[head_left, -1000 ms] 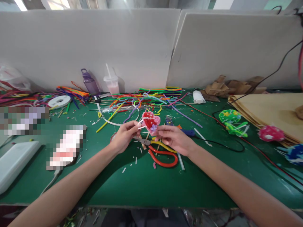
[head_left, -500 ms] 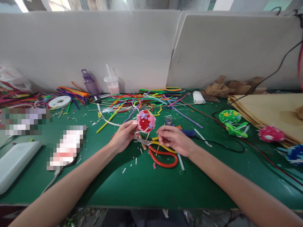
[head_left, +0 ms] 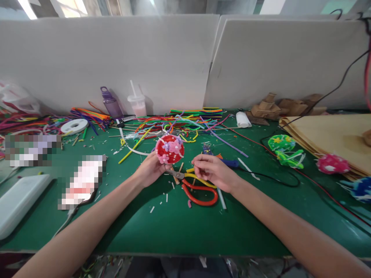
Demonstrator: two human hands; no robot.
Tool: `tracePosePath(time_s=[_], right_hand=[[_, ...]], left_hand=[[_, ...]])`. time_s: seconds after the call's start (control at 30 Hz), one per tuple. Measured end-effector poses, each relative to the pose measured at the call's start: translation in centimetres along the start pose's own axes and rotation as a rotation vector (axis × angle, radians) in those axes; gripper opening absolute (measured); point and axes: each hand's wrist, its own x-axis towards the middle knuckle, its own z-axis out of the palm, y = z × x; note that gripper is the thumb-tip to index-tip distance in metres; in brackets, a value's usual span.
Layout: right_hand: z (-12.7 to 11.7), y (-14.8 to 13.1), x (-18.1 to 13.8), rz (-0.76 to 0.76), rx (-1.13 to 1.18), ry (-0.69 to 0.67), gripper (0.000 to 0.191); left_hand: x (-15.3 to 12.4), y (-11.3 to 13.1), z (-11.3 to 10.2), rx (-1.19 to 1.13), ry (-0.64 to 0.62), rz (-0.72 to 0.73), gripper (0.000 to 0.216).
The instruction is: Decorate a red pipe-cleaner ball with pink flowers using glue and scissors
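Note:
My left hand (head_left: 151,170) grips a small red pipe-cleaner dome (head_left: 169,149) trimmed with pink and purple flowers and white beads, holding it upright above the green mat. My right hand (head_left: 213,171) hovers just right of it with fingers curled together in a pinch; whether anything is in them does not show. Scissors with red and yellow handles (head_left: 198,187) lie on the mat under both hands.
A heap of coloured pipe cleaners (head_left: 179,121) lies behind the hands. A purple bottle (head_left: 110,102) and a pink drink cup (head_left: 137,103) stand by the white partition. Green (head_left: 284,148), pink (head_left: 331,163) and blue (head_left: 359,188) finished pieces lie right. A white box (head_left: 19,202) sits left.
My right hand let go of the red dome and drew back. My left hand turned the dome and carried it left, so its flowered top now faces me.

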Motion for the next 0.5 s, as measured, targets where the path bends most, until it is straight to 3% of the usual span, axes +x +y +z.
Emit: tracePosePath(time_s=[0.13,0.33,0.5], right_hand=[[0.05,-0.08,-0.06,0.003,0.002,-0.010,0.013],[0.00,0.02,0.00,-0.003,0.000,-0.010,0.014],[-0.05,0.14,0.01,-0.005,0.002,-0.022,0.016]], left_hand=[[-0.07,0.49,0.58,-0.054,0.017,-0.071,0.022],[-0.20,0.94,1.09,-0.076,0.038,-0.109,0.021],[-0.15,1.04,1.10,-0.116,0.144,-0.111,0.022]])
